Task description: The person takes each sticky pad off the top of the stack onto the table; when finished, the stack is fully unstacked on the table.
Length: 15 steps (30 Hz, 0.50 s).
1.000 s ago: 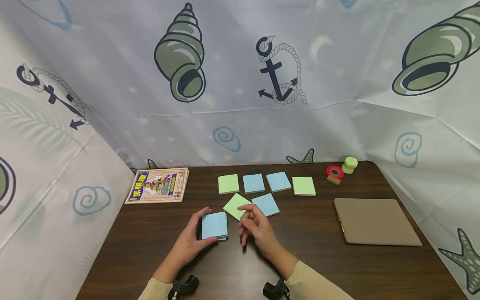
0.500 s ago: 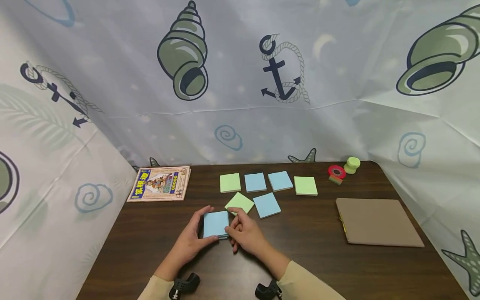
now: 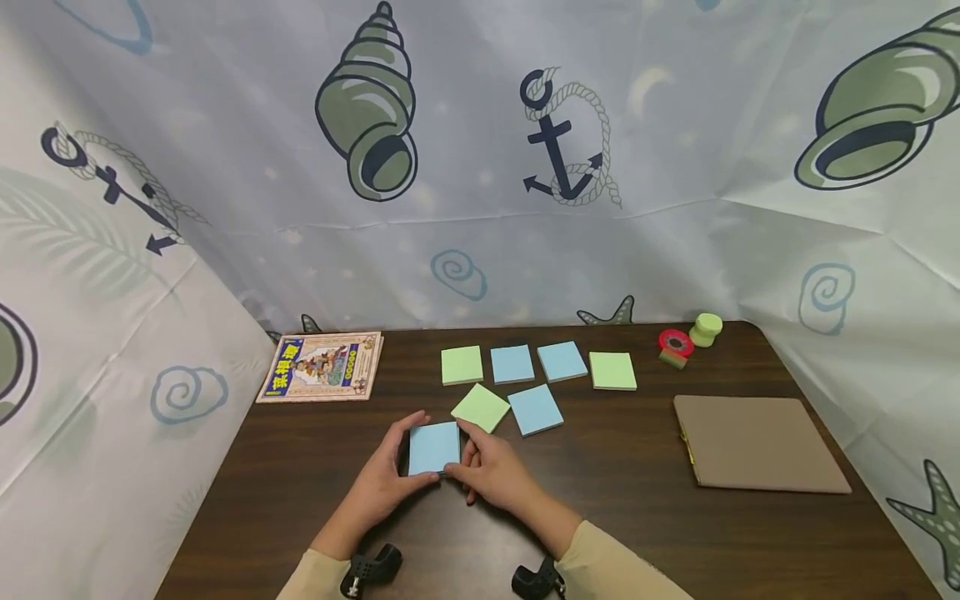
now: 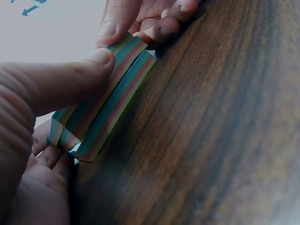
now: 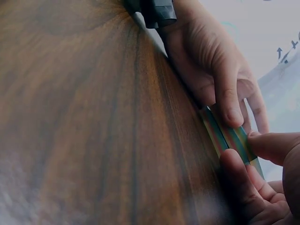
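A stack of square sticky note pads [image 3: 433,448] with a light blue top lies on the table in front of the person. Green, red and yellow stripes run along the stack's edge [image 4: 108,101] in the left wrist view, with a thin gap between two layers. My left hand [image 3: 384,483] grips it from the left, thumb on the near edge and fingers at the far side. At the right edge my right hand [image 3: 495,471] pinches the near right corner between thumb and fingers. Just beyond lie a green pad [image 3: 481,407] and a blue pad [image 3: 536,410].
Behind these, a row holds two green pads and two blue pads [image 3: 512,364]. Illustrated booklets [image 3: 322,367] lie back left. A brown board [image 3: 761,443] lies to the right, with a red roll [image 3: 676,342] and a green round piece [image 3: 706,330] behind it.
My right hand has moved left from beside the stack onto its right edge. The stack's layers look more evenly lined up at the near edge. The left hand keeps its grip.
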Motion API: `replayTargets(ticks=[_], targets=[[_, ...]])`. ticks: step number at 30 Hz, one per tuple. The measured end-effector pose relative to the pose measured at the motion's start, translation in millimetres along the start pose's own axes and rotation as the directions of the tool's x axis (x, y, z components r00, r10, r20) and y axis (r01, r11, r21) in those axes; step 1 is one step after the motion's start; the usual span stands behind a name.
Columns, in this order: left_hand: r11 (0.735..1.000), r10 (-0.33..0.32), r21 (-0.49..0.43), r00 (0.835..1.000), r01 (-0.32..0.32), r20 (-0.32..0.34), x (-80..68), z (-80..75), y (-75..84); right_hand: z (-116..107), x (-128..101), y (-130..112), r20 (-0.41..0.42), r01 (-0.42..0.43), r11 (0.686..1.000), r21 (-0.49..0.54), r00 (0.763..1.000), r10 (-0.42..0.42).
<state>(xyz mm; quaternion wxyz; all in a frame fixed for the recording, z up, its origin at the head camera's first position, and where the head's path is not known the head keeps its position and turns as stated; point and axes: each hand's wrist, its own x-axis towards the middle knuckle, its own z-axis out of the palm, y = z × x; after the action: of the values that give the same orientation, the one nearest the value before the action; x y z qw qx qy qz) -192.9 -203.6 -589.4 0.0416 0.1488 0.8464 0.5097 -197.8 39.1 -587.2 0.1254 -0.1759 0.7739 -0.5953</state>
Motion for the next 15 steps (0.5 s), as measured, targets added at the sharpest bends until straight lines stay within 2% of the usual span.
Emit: replayTargets(ticks=[15], targets=[[0.997, 0.003, 0.077, 1.000, -0.003, 0.000, -0.3, 0.9, 0.1, 0.5, -3.0, -0.7, -0.011, 0.045, 0.998, 0.047, 0.999, -0.045]])
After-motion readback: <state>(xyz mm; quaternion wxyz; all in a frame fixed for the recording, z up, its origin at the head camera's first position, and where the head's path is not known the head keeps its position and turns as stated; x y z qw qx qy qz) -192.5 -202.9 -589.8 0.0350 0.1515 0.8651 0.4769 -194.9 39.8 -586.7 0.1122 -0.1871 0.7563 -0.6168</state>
